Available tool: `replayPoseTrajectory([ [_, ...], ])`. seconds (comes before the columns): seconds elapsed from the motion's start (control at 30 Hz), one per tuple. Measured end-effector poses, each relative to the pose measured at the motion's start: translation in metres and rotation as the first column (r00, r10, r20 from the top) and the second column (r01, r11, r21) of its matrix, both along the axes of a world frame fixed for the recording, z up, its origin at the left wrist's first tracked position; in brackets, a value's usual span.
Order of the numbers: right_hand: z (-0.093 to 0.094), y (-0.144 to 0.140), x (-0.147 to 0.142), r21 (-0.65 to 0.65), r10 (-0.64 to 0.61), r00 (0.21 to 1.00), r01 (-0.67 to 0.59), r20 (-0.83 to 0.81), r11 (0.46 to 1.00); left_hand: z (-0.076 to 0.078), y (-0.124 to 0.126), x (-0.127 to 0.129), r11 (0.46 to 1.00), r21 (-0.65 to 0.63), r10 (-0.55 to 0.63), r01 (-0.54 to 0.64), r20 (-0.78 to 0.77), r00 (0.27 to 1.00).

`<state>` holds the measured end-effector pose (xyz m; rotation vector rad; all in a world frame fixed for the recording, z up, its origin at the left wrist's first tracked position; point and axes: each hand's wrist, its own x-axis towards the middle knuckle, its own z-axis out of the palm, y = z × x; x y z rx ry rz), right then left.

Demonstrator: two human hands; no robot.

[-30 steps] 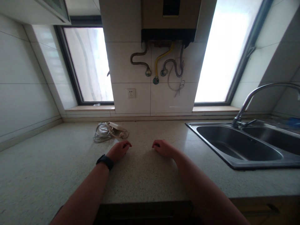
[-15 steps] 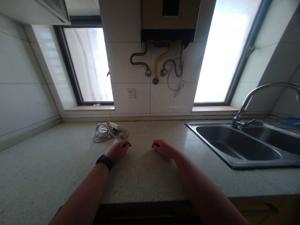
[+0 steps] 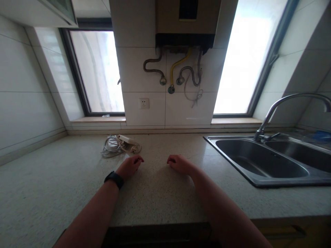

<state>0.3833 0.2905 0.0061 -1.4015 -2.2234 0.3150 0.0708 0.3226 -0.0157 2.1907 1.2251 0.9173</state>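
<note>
Head view, far left: a white cupboard (image 3: 33,12) hangs up high, cut off by the top and left edges.
Left window (image 3: 99,75): so bright that what is outside is hard to make out.
Cords (image 3: 110,149): a messy heap of loops on the speckled counter (image 3: 155,193), just past the left hand (image 3: 129,167). A long white block (image 3: 126,139) lies in the heap. The loops cross over, so their ends are hard to find.
Black band (image 3: 114,179): around the left wrist; its front is too dark to read.
Left hand: lies on the counter, fingers bent inward. The palm is hidden, so I can't say how tightly they curl. Near it is a pale, shiny patch (image 3: 125,158), too blurry to name.
Wall: 1 socket (image 3: 144,103), then 2 grey pipes (image 3: 152,70) and 1 yellow pipe (image 3: 172,72) under a brown box (image 3: 169,20) with its top cut off.
Right hand (image 3: 180,164): on the counter, well apart from the left, fingers curled under; its palm is hidden too, so I can't say how tightly.
Right window (image 3: 238,69): white with glare.
Sink (image 3: 279,181): 2 bowls, the right one cut off. A tap (image 3: 259,135) stands at the back.
Blue thing (image 3: 322,135): too blurry to name.
</note>
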Motion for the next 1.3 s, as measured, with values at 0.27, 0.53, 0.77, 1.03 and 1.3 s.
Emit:
replayPoseTrajectory([
  [0.27, -0.0011, 0.0002, 0.0009, -0.006, -0.004, 1.000, 0.004, -0.004, 1.000, -0.0007, 0.0012, 0.0000, 1.000, -0.003, -0.007, 0.006, -0.013, 1.000],
  [0.53, 0.0001, -0.0017, 0.0005, 0.002, -0.002, 1.000, 0.002, -0.005, 1.000, 0.0001, 0.0015, -0.0004, 1.000, 0.015, -0.008, 0.008, -0.006, 1.000],
  [0.77, -0.0006, -0.0001, 0.0009, 0.004, -0.009, 1.000, 0.009, -0.015, 1.000, -0.0032, 0.0044, -0.0014, 1.000, 0.015, -0.005, 0.005, -0.008, 1.000],
  [1.03, -0.0029, 0.0014, 0.0018, -0.002, -0.015, 1.000, 0.015, -0.006, 1.000, -0.0009, 0.0021, 0.0009, 1.000, 0.017, -0.001, 0.001, -0.005, 1.000],
  [1.3, -0.0045, 0.0026, 0.0028, 0.009, -0.004, 1.000, 0.004, -0.004, 1.000, -0.0014, 0.0015, -0.0002, 1.000, -0.014, -0.004, 0.004, 0.004, 1.000],
])
